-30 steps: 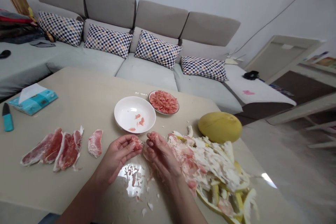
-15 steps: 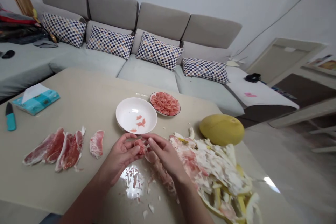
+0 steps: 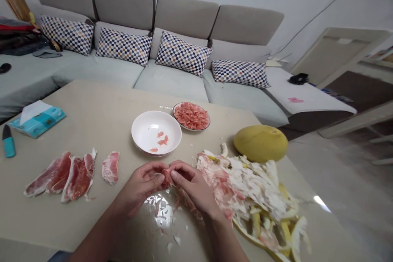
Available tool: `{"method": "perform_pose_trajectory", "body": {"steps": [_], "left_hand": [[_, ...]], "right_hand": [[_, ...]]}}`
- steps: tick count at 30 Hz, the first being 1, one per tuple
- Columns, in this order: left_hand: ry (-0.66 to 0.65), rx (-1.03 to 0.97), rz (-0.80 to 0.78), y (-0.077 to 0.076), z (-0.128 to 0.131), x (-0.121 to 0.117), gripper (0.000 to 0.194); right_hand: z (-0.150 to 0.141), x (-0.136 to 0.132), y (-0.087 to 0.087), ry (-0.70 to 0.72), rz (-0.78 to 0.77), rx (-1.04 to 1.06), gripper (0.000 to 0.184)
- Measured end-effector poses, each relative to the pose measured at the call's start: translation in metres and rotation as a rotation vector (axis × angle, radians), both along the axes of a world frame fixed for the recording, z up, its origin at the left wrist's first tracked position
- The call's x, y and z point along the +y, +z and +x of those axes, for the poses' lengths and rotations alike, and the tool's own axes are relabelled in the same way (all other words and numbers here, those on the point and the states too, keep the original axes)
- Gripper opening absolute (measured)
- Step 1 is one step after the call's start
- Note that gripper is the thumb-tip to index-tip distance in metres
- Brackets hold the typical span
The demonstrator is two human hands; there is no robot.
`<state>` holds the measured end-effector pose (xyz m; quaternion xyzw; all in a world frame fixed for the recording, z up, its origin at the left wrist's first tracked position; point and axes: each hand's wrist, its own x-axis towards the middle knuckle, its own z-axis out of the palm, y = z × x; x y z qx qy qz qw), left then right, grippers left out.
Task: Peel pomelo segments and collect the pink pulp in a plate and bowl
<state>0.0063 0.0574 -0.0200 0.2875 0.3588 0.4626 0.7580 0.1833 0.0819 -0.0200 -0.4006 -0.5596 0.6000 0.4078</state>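
Note:
Between my two hands is a piece of pink pomelo flesh (image 3: 166, 178), pinched by the fingertips of both. My left hand (image 3: 145, 184) grips it from the left, and my right hand (image 3: 192, 184) has thumb and fingers closed on its other side. Just beyond them stands a white bowl (image 3: 144, 125) with a few pink pulp bits inside. Behind it, a dark-rimmed plate (image 3: 192, 116) is heaped with pink pulp. To the left lie pomelo segments (image 3: 78, 176) in their membranes and one smaller segment (image 3: 110, 168).
A heap of pomelo peel and membrane (image 3: 248, 188) covers the table's right side, with a whole yellow pomelo (image 3: 260, 143) behind it. At the far left are a tissue pack (image 3: 38, 119) and a teal-handled knife (image 3: 9, 145). Scraps (image 3: 168, 213) lie under my hands. A sofa (image 3: 172, 86) lines the back.
My right hand's fingers have come in against the pomelo piece, closer to my left hand. The whole view has shifted slightly.

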Motion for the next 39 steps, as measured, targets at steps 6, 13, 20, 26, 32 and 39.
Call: {"method": "perform_pose_trajectory", "body": {"steps": [6, 13, 20, 26, 32, 39], "left_hand": [[-0.013, 0.015, -0.036, -0.001, 0.001, 0.0, 0.038], [0.032, 0.161, 0.029, 0.001, 0.008, 0.0, 0.031], [0.123, 0.189, 0.083, 0.002, 0.015, 0.001, 0.021], [0.206, 0.198, 0.068, 0.002, 0.018, -0.001, 0.023], [0.315, 0.2, 0.065, 0.005, 0.017, 0.0, 0.036], [0.238, 0.251, 0.157, -0.005, 0.018, 0.0, 0.036]], "right_hand": [[-0.003, -0.003, 0.0, -0.041, 0.092, -0.026, 0.017], [-0.009, -0.007, -0.002, -0.068, 0.201, -0.16, 0.019], [-0.016, -0.009, -0.009, -0.19, 0.224, -0.173, 0.019], [-0.02, -0.008, -0.015, -0.247, 0.093, -0.052, 0.025], [-0.02, -0.006, -0.018, -0.183, -0.05, -0.003, 0.03], [-0.015, -0.008, -0.009, -0.168, 0.197, -0.183, 0.015]]}}
